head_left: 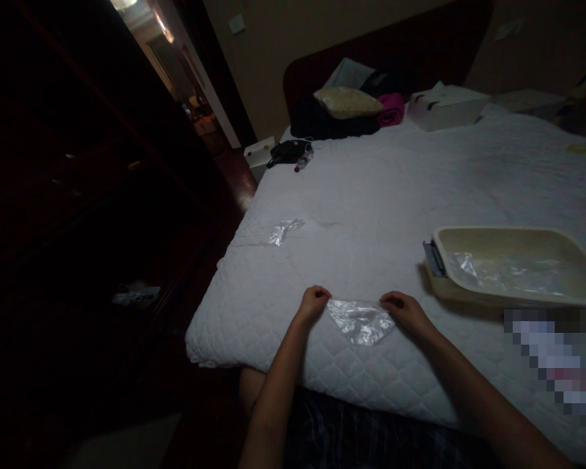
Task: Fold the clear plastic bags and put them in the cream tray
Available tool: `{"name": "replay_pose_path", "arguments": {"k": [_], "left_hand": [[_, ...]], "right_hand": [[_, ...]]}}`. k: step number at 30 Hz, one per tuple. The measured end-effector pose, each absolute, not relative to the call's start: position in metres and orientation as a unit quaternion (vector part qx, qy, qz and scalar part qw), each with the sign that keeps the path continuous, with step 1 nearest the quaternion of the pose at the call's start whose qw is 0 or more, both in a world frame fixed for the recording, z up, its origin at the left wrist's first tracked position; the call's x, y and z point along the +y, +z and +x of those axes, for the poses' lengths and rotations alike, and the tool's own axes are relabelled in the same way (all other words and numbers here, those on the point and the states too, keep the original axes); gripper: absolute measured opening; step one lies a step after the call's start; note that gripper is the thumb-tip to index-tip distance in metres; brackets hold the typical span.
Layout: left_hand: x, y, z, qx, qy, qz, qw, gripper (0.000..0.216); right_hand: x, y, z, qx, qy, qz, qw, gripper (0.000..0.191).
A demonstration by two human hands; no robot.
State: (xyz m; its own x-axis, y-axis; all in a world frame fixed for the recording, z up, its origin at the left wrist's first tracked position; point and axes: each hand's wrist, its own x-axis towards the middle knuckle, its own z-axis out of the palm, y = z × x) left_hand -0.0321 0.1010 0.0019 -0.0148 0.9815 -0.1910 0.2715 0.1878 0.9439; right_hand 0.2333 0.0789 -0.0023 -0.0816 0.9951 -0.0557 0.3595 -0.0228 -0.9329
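Observation:
A clear plastic bag (364, 322) is stretched between my two hands, just above the near edge of the bed. My left hand (316, 303) pinches its upper left corner. At the upper right corner, my right hand (404, 311) is closed on the same bag. The bag looks flat and wrinkled, and its lower part hangs toward me. Farther up the bed to the left lies another crumpled clear plastic bag (284, 231), apart from my hands. To the right, a cream plastic bin (512, 233) holds more clear plastic.
The white quilted bed (371, 189) spreads out ahead. At its far end are a patterned pillow (348, 103), a rolled pink cloth (390, 109) and a white box (448, 107). A small bottle (303, 160) lies near the left edge. A dark cabinet (78, 195) stands left.

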Motion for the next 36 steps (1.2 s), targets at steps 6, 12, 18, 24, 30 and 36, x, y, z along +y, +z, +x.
{"name": "replay_pose_path", "arguments": {"k": [6, 12, 18, 24, 30, 36], "left_hand": [[0.098, 0.011, -0.036, 0.595, 0.345, 0.55, 0.473, 0.017], [0.094, 0.02, -0.042, 0.596, 0.303, 0.596, 0.444, 0.021], [0.078, 0.025, -0.033, 0.625, 0.271, 0.632, 0.369, 0.039], [0.074, 0.028, -0.033, 0.677, 0.248, 0.602, 0.344, 0.043], [0.067, 0.02, -0.029, 0.686, 0.214, 0.596, 0.357, 0.043], [0.056, 0.013, -0.022, 0.65, 0.246, 0.625, 0.356, 0.042]], "right_hand": [[0.073, 0.0, 0.238, -0.662, 0.378, -0.534, 0.366, 0.025], [0.057, 0.015, 0.236, -0.789, 0.234, -0.509, 0.254, 0.037], [0.046, 0.023, 0.229, -0.795, 0.199, -0.517, 0.247, 0.03], [0.059, 0.013, 0.239, -0.633, 0.317, -0.637, 0.304, 0.034], [0.066, 0.0, 0.239, -0.642, 0.379, -0.617, 0.253, 0.039], [0.063, 0.005, 0.23, -0.668, 0.381, -0.596, 0.232, 0.02]]}}
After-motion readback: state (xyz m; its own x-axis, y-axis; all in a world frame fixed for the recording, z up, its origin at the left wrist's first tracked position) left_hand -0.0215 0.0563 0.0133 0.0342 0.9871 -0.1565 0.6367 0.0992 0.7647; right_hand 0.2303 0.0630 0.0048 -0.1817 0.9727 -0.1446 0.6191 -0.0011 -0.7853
